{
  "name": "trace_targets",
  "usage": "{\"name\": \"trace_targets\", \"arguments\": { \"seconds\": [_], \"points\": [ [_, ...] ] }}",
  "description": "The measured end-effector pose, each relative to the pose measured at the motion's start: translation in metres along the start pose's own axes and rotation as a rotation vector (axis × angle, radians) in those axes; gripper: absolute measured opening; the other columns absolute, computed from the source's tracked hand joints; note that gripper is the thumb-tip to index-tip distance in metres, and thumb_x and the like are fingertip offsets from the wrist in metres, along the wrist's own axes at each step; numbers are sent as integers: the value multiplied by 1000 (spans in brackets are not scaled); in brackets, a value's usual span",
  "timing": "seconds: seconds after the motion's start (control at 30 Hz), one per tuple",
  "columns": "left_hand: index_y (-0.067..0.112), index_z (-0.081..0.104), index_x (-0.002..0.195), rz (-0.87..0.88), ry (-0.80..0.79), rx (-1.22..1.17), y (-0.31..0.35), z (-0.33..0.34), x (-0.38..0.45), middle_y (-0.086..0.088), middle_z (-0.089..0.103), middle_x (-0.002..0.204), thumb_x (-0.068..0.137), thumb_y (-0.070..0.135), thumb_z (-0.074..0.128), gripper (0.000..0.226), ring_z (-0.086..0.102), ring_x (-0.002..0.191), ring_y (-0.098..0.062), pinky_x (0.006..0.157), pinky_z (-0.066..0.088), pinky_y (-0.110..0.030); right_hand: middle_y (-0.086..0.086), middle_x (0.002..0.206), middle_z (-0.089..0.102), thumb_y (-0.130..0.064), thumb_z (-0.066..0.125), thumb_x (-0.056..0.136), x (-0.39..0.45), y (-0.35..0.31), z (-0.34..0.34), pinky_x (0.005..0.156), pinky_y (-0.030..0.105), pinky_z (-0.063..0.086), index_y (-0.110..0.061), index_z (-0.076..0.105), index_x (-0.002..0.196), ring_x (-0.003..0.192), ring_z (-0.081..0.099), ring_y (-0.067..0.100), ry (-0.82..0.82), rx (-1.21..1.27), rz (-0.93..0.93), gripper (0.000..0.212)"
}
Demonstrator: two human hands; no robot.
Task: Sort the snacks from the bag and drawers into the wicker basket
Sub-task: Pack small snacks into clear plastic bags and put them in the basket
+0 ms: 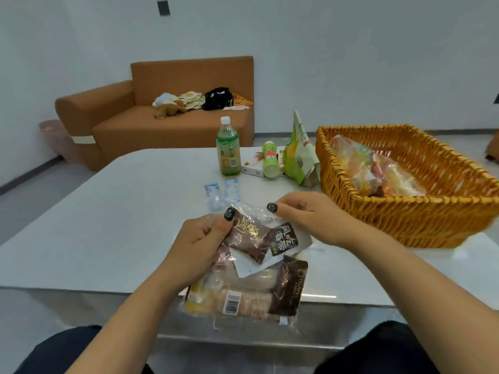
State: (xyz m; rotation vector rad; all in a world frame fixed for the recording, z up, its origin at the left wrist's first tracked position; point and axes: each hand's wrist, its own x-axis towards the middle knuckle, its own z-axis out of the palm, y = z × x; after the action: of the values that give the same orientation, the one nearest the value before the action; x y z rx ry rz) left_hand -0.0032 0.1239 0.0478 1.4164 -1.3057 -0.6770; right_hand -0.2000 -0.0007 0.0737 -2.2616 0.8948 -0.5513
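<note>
Both hands pinching clear snack bag [243, 282] over near table [108, 211] edge, left hand [199, 244] and right hand [310, 217] at its mouth; best spread opening wide, lift brown packets [251, 238] singly, drop into wicker basket [421, 211] at right.

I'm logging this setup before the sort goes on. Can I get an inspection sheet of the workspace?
Surface: pale table, glossy.
Job's things: wicker basket at right, holding a clear candy bag; clear bag of snacks at the near edge.
Clutter: green bottle, green pouch, two blue sachets.
Hands: left hand and right hand pinch the bag's top.
Cables: nothing seen.
Surroundings: brown sofa with oddments.
</note>
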Motion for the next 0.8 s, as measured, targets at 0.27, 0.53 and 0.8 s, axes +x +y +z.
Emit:
{"name": "trace_targets", "arguments": {
  "seconds": [0.27, 0.53, 0.8],
  "points": [
    [-7, 65, 78, 209, -125, 83, 70, 34, 24, -22, 67, 76, 89, 47, 47, 58, 58, 67, -34, 63, 46, -36, -5, 74, 60, -37, 78, 75, -35, -24, -94, 58, 17, 43, -16, 56, 84, 63, 54, 8, -428, -159, 224, 31],
    [8, 67, 70, 393, -218, 133, 105, 79, 42, -15, 66, 69, 96, 37, 53, 42, 60, 64, -27, 61, 47, -38, 2, 70, 58, -10, 75, 75, -70, -20, -116, 57, 25, 47, -6, 58, 87, 63, 51, 16, -309, -55, 213, 21],
    [20, 56, 127, 363, 1, -116, 116, 118, 75, 4, 62, 130, 85, 30, 69, 46, 58, 120, -8, 99, 48, -28, 9, 77, 71, 0, 72, 74, -86, -7, -164, 59, 28, 54, -5, 66, 87, 68, 68, 26, 130, 23, 215, 15]
  ]
}}
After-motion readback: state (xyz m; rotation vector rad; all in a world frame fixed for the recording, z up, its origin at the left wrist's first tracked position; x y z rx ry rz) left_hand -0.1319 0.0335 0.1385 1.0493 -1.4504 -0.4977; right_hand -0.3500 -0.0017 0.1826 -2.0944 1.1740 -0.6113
